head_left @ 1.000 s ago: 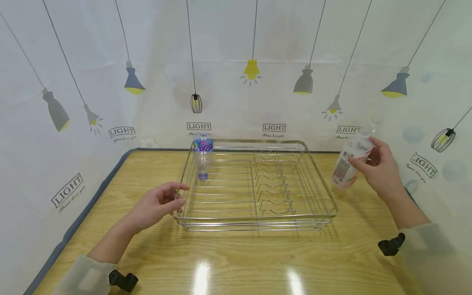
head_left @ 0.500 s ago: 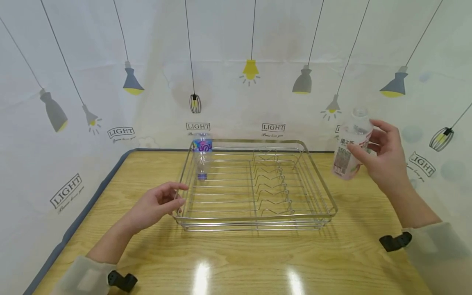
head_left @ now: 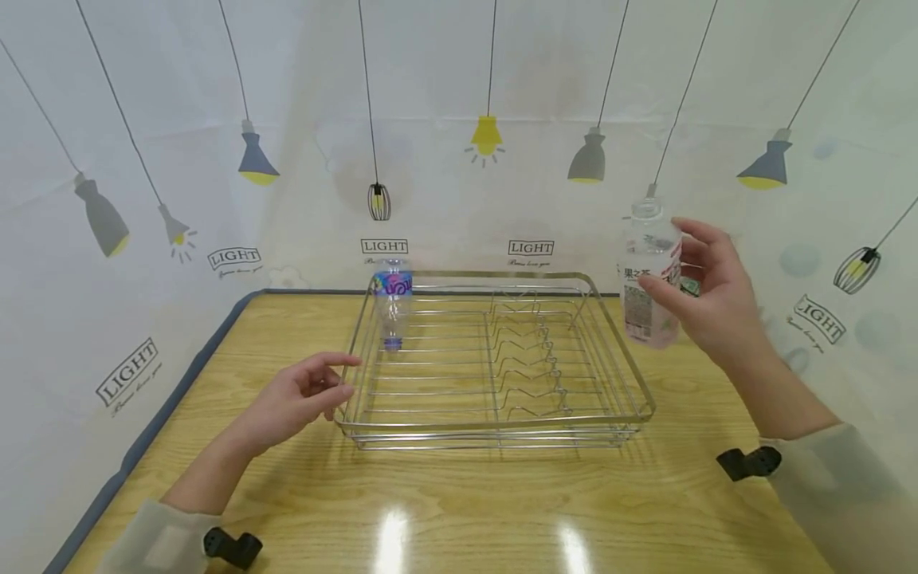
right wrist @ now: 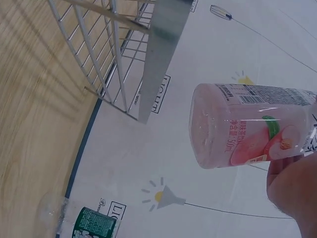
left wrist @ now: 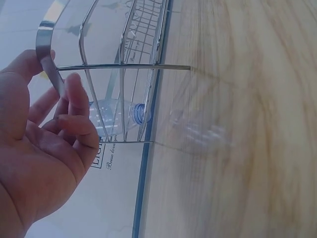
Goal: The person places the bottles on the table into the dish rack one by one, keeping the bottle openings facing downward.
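Note:
A wire dish rack [head_left: 495,424] stands on the wooden table. My left hand [head_left: 290,406] is at its left side, thumb and fingers loosely curled round the rim [left wrist: 45,33] in the left wrist view. My right hand [head_left: 717,307] grips a clear plastic bottle [head_left: 649,275] with a white and pink peach label [right wrist: 262,136]. This bottle is upright and uncapped, raised just beyond the rack's right back corner. Inside the rack, at its left back, another plastic bottle [head_left: 393,299] with a blue and purple label leans upside down, its blue cap [left wrist: 139,113] lowest.
A green-labelled bottle [right wrist: 94,223] is low in the right wrist view, mostly hidden by my right hand in the head view. Bent wire dividers [head_left: 531,347] rise in the rack's right half. A lamp-printed cloth [head_left: 445,183] closes off the table's back and sides.
My right hand has carried the peach bottle leftward toward the rack and turned it from tilted to upright. The left hand has barely moved, and the bottle in the rack is still.

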A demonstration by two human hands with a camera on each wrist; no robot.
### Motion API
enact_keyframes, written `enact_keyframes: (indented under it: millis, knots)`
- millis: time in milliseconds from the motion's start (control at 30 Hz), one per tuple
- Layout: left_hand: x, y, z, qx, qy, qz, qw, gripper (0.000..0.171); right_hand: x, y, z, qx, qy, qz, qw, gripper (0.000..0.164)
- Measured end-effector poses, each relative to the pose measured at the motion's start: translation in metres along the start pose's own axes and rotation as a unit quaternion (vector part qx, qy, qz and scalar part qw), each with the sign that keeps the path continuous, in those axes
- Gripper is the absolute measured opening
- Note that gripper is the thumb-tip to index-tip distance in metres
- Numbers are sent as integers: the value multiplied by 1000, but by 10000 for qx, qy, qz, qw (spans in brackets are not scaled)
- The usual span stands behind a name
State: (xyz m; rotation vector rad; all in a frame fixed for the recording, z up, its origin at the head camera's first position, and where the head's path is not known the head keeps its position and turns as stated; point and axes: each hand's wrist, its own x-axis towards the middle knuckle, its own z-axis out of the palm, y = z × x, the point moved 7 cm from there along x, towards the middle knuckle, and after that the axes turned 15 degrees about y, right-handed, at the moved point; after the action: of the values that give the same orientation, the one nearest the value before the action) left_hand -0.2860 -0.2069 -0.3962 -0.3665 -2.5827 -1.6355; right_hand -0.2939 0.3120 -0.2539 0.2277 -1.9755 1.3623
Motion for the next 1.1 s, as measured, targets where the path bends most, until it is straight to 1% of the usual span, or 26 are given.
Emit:
enact_keyframes:
  millis: [100, 167, 300, 433, 567, 733, 833, 1000, 1100]
  knots:
    - [-1, 0, -3, 0, 8, -35, 10000, 42, -1, -8, 11, -6, -204, -100, 9997, 76]
    - [-1, 1, -5, 9, 43, 0, 10000, 40, -2, -13, 19, 22, -323, -163, 9993, 76]
    - [0, 9, -10, -58, 163, 166, 9997, 38, -6, -19, 34, -65, -563, -232, 9981, 75]
    - [4, 23, -12, -115, 278, 326, 9990, 36, -11, -23, 48, -74, -824, -223, 9963, 75]
    - [11, 44, -9, -95, 287, 551, 9980, 36, -15, -26, 61, -159, -1100, -272, 9934, 75]
    - [21, 71, 5, -243, 202, 826, 9961, 35, -22, -28, 75, -459, -1435, -422, 9877, 77]
    - [26, 85, 18, -366, 15, 915, 9951, 37, -26, -29, 81, -580, -1588, -530, 9842, 77]
    - [36, 107, 42, -533, -346, 1035, 9926, 42, -30, -34, 88, -538, -1683, -891, 9802, 78]
    - [42, 117, 58, -585, -518, 1081, 9911, 45, -34, -36, 91, -430, -1789, -902, 9788, 77]
